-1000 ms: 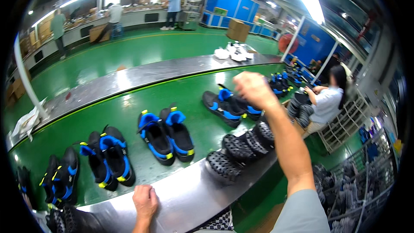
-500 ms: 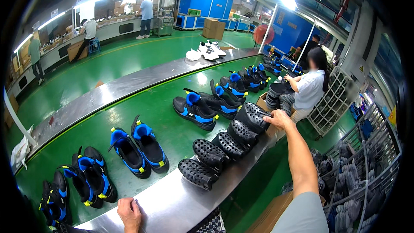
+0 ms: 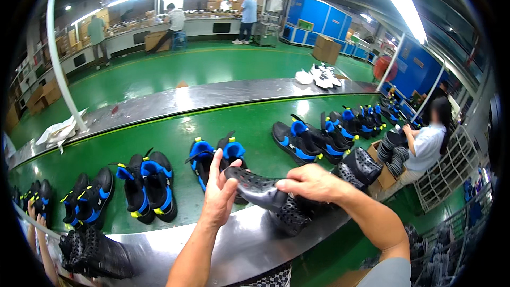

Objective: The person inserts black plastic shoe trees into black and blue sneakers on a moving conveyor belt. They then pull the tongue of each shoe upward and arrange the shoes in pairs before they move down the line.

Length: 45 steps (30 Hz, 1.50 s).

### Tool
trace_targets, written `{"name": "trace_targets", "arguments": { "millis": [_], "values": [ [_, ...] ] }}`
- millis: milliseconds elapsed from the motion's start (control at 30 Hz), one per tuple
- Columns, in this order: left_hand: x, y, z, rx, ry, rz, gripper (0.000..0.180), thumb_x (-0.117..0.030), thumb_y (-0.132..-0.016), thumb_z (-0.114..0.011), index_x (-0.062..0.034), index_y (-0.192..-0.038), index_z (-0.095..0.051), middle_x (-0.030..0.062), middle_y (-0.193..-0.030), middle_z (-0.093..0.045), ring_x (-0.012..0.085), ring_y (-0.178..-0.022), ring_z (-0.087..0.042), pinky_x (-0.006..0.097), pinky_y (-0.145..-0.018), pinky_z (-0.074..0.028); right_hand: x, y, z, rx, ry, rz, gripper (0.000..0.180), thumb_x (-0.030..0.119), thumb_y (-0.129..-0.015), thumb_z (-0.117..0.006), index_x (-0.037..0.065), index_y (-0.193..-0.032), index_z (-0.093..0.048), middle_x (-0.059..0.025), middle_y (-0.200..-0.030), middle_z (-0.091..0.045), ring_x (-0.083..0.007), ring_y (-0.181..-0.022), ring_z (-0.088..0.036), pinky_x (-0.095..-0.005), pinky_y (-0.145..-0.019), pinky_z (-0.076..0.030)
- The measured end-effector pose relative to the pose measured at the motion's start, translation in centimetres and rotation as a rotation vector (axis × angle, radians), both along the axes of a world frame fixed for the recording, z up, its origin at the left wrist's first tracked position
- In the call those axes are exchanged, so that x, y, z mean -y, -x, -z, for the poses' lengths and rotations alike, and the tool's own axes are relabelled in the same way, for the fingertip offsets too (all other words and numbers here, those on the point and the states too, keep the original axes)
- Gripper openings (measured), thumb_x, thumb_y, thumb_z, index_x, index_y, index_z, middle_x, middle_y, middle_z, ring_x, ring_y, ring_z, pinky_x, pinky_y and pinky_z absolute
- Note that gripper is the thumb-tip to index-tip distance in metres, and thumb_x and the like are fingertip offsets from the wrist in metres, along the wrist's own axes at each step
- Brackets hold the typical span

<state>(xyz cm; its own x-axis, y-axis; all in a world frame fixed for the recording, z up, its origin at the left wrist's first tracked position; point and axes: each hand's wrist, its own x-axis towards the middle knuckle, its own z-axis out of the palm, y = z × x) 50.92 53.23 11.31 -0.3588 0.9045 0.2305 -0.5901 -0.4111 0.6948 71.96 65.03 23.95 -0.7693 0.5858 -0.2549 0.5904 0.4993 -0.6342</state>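
Note:
Over the near metal ledge I hold a black, shoe-shaped insert with round holes (image 3: 256,187). My right hand (image 3: 311,182) grips its right end, thumb in front. At its left end my left hand (image 3: 219,194) has the tip between thumb and raised fingers. More black perforated inserts (image 3: 357,167) stand along the ledge to the right, partly hidden by my right hand and forearm. Just behind my left hand, a pair of black and blue shoes (image 3: 202,154) sits on the green belt, partly covered by the hand and insert.
Several black and blue shoe pairs (image 3: 150,183) line the green belt (image 3: 249,127). Another insert stack (image 3: 95,252) stands at lower left, near someone else's hands (image 3: 36,218). At right, a person in white (image 3: 429,141) works by a cardboard box (image 3: 383,180). White shoes (image 3: 324,76) rest on the far ledge (image 3: 234,93).
My view has swung left. My right hand has brought an insert leftward off the row, and my left hand has risen from the ledge to its tip.

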Motion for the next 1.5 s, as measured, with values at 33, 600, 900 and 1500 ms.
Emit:
{"name": "trace_targets", "arguments": {
  "millis": [33, 600, 900, 1500],
  "values": [
    [-0.1, 0.3, -0.1, 0.043, 0.011, -0.009, 0.095, -0.023, -0.087, -0.081, -0.0099, -0.159, -0.02, 0.0176, -0.141, -0.05, 0.0277, -0.12, -0.058, 0.04, -0.102, -0.049, 0.5, 1.4, 0.2, 0.023, 0.053, 0.007, 0.063, 0.057, -0.096, -0.06, -0.005, -0.089, -0.069, -0.017, -0.076, -0.064, -0.0213, -0.072, -0.059, -0.0373, -0.07, -0.049],
    [-6.1, 14.3, 9.0, -1.11, 0.73, -0.671, 0.053, -0.04, -0.083, -0.074, -0.003, -0.12, -0.068, 0.0252, -0.122, -0.065, 0.0395, -0.116, -0.062, 0.045, -0.101, -0.048, -1.1, 16.5, 7.1, 0.239, -0.211, -0.059, 0.052, 0.045, -0.083, -0.072, -0.008, -0.084, -0.071, -0.0267, -0.09, -0.071, -0.0379, -0.091, -0.072, -0.0458, -0.078, -0.057],
    [-7.0, 15.3, 8.2, -1.105, 0.593, -0.558, 0.017, -0.02, -0.087, -0.071, -0.0063, -0.096, -0.076, 0.0196, -0.088, -0.072, 0.0349, -0.084, -0.072, 0.041, -0.075, -0.054, 1.1, 24.6, 18.0, 0.135, -0.47, 0.189, 0.034, 0.019, -0.087, -0.066, -0.009, -0.106, -0.062, -0.0274, -0.096, -0.072, -0.0398, -0.093, -0.073, -0.0459, -0.082, -0.059],
    [-5.2, 17.1, 10.0, -0.83, 0.508, -0.378, 0.024, -0.017, -0.091, -0.067, -0.0001, -0.107, -0.074, 0.0072, -0.09, -0.074, 0.0142, -0.084, -0.067, 0.03, -0.079, -0.053, -0.2, 21.2, 9.6, 0.224, -0.49, -0.174, 0.03, 0.029, -0.09, -0.065, 0.002, -0.098, -0.075, -0.0224, -0.098, -0.073, -0.0379, -0.09, -0.072, -0.0463, -0.079, -0.058]
  ]
}}
